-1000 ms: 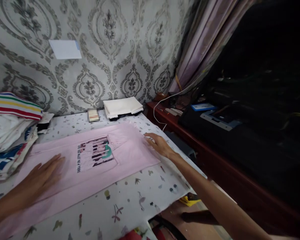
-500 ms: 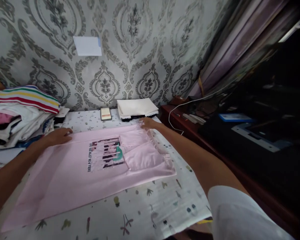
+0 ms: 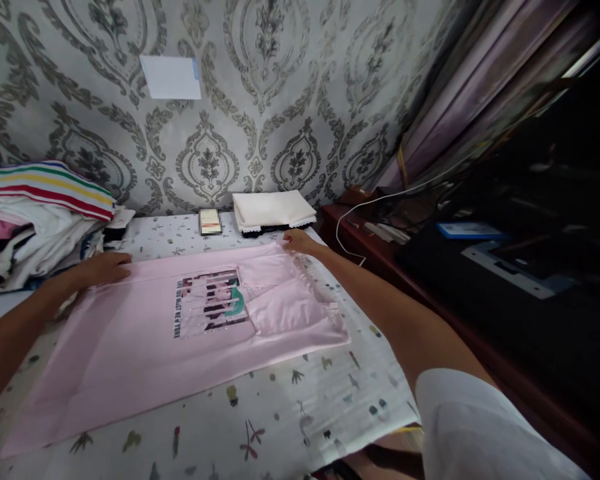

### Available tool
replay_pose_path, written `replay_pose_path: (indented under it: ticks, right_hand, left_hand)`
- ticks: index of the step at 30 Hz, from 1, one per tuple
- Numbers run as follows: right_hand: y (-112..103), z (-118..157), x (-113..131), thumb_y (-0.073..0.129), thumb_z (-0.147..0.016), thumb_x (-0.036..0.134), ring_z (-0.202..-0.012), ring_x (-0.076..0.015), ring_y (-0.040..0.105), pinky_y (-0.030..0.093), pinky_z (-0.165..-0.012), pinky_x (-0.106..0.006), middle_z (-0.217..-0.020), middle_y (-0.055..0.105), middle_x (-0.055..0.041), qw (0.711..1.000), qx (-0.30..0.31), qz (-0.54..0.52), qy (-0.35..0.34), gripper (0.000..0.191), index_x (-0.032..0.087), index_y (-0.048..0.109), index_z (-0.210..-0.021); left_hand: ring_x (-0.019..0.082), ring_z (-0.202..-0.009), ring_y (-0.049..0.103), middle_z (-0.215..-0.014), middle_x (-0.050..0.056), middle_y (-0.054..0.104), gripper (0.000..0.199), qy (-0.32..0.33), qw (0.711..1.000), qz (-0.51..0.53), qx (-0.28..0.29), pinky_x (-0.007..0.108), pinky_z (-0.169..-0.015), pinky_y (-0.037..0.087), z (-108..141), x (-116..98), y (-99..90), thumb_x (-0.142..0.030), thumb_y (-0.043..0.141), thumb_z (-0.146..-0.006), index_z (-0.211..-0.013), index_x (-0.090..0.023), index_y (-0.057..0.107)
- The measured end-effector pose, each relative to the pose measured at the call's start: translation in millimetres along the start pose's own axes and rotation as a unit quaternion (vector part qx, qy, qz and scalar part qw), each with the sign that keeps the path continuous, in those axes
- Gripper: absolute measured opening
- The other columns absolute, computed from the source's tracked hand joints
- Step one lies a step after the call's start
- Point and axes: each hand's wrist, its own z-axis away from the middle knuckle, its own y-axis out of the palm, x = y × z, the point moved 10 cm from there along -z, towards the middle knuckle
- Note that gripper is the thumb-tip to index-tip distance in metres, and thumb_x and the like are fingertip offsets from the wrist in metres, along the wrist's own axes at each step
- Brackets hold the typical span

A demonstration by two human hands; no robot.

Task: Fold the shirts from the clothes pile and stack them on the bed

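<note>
A pink garment [image 3: 130, 347] with a printed picture and lettering lies spread on a white patterned cloth [image 3: 280, 427], its far-right part folded inward. My left hand [image 3: 105, 268] is at the garment's far edge on the left, with fingers closed on the pink fabric. At the far right corner my right hand [image 3: 297, 241] pinches the edge of the garment, close to a folded cream cloth [image 3: 275, 209]. The fingertips of both hands are partly hidden.
On the left is a pile of folded clothes [image 3: 40, 227]. A small card-like item [image 3: 210, 221] lies near the patterned wall. To the right, a dark red table [image 3: 345, 233] holds a white cable [image 3: 338, 230] and a blue-edged box [image 3: 470, 231].
My left hand has shifted slightly left along the far edge. The garment looks nearly the same, and the whole view has tilted a little.
</note>
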Motion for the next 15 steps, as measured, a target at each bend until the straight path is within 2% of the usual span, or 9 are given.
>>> replay_pose_path:
  ticks: [4,7,10,13,15]
  right_hand:
    - [-2.4,5.4,-0.8,0.064,-0.072,0.013,-0.08,-0.0187,0.06,0.043,-0.067,-0.025,-0.091,0.07,-0.0059,1.0,-0.012,-0.025,0.008,0.024,0.013,0.069,-0.095]
    - [-3.3,9.3,-1.6,0.068,-0.073,0.015,-0.08,-0.0179,0.061,0.046,-0.068,-0.024,-0.097,0.07,-0.007,0.998,-0.011,-0.052,0.013,0.037,0.013,0.067,-0.111]
    - [-3.8,12.9,-6.7,0.07,-0.077,0.017,-0.083,-0.0182,0.064,0.049,-0.07,-0.025,-0.103,0.07,-0.0093,0.997,-0.012,-0.075,0.033,0.051,0.013,0.06,-0.127]
    - [-6.7,23.4,-16.9,0.068,-0.083,0.022,-0.091,-0.0208,0.065,0.051,-0.075,-0.028,-0.117,0.068,-0.0139,0.994,-0.03,-0.083,0.067,0.057,0.013,0.052,-0.137]
    - [-10.4,40.8,-23.8,0.065,-0.087,0.026,-0.098,-0.0229,0.065,0.052,-0.08,-0.031,-0.124,0.065,-0.0154,0.991,-0.048,-0.08,0.092,0.055,0.014,0.051,-0.139]
  left_hand:
    - [0.023,-0.092,0.06,-0.094,0.007,0.069,0.028,-0.009,1.0,0.015,0.015,0.029,-0.084,0.044,0.5,8.6,2.1,-0.029,0.037,-0.082,-0.093,-0.012,0.058]
    - [0.024,-0.093,0.06,-0.096,0.008,0.068,0.03,-0.003,1.0,0.025,0.014,0.031,-0.086,0.044,1.6,13.9,2.5,-0.028,0.036,-0.082,-0.095,-0.011,0.058]
    - [0.024,-0.097,0.061,-0.103,0.009,0.068,0.036,-0.023,1.0,0.01,0.018,0.032,-0.089,0.045,3.1,22.5,8.7,-0.028,0.033,-0.086,-0.105,-0.009,0.057]
    - [0.029,-0.109,0.059,-0.119,0.017,0.062,0.048,-0.05,0.997,-0.036,-0.039,0.038,-0.095,0.044,7.4,25.3,6.7,-0.028,0.031,-0.088,-0.124,-0.004,0.05]
    - [0.033,-0.12,0.053,-0.132,0.02,0.056,0.054,-0.045,0.993,-0.048,-0.096,0.044,-0.1,0.042,13.3,14.5,0.9,-0.032,0.03,-0.09,-0.134,-0.005,0.044]
